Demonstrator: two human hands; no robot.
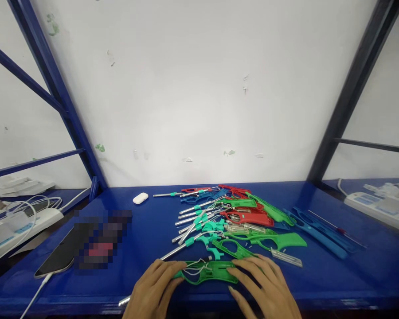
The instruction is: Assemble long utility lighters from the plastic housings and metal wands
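A green lighter casing half (216, 271) lies near the table's front edge, its hollow side up, with white wires and a dark small part showing at its left. My left hand (154, 283) is closed around its left end, where a metal tube (123, 301) sticks out past the hand. My right hand (264, 283) has its fingers over the casing's right end, with the thumb just below it. Directly behind are another green casing half (234, 249), a turquoise trigger piece (216, 253) and a metal lighter tube (173, 252).
Several metal tubes, red casing halves (249, 217) and clear fuel tanks (287, 258) lie behind my hands. Blue casing halves (322, 235) and a thin screwdriver (341, 230) are at right. A white earbud case (140, 198) and a cabled phone (58, 254) are at left.
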